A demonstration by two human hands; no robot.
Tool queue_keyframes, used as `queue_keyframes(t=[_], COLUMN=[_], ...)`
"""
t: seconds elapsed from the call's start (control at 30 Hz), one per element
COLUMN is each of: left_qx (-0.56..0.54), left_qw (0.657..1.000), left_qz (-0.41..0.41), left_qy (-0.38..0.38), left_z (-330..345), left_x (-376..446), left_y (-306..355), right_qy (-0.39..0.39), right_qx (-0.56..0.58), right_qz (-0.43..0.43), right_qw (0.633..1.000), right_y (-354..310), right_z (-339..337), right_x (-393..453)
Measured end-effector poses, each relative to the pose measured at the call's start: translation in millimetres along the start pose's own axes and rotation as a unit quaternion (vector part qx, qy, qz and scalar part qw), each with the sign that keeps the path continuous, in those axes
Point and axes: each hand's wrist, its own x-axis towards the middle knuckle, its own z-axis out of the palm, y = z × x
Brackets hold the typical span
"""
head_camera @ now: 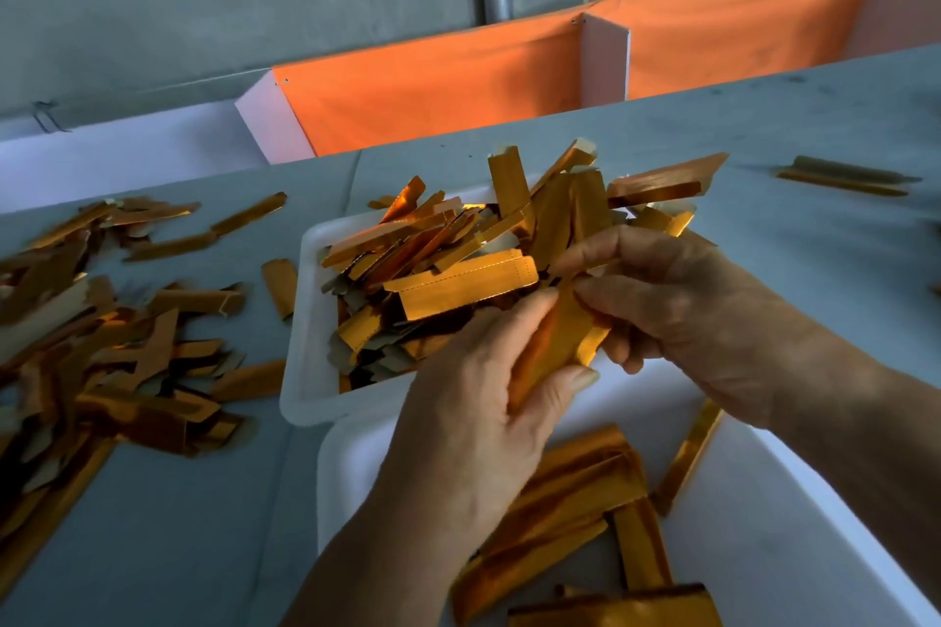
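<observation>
Both the left hand (473, 402) and the right hand (677, 300) pinch one gold foil strip (555, 341) above the white trays. The far tray (305, 321) is heaped with gold strips (458, 265); the near tray (764, 499) holds a few folded gold pieces (565, 509).

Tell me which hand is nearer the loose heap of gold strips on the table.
Left. The left hand is right of the heap; the right hand is farther right. Both grip one folded gold strip.

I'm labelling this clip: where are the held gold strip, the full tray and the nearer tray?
gold strip (557, 339): head view, middle of its face.
full tray (307, 321): head view, left rim.
nearer tray (764, 514): head view, bare inside.
</observation>
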Motion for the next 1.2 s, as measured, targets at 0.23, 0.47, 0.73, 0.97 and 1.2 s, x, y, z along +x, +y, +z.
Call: queue_keyframes(t=[0.23, 0.47, 0.73, 0.97, 1.2], left_qx=[0.138, 0.09, 0.168, 0.086, 0.097], left_qw=[0.99, 0.996, 0.983, 0.99, 0.986], left_qz=[0.039, 0.023, 0.054, 0.067, 0.102], left_qy=[-0.006, 0.002, 0.045, 0.09, 0.093], left_z=[-0.8, -7.4, -5.9, -5.1, -6.9], left_x=[2.3, 3.4, 3.1, 2.3, 2.2], left_y=[10.2, 10.5, 9.7, 4.7, 4.0], right_qy=[-0.088, -0.129, -0.129, -0.149, -0.108], right_qx=[0.06, 0.021, 0.11, 0.157, 0.122], right_qz=[0.037, 0.042, 0.082, 0.095, 0.081], right_qw=[0.994, 0.99, 0.982, 0.972, 0.983], right_y=[-2.9, -11.9, -11.0, -13.1, -10.2], right_z=[-16.1, -25.9, -22.4, -24.1, -21.5], right_x=[-8.6, -9.5, -10.5, -11.9, -11.2])
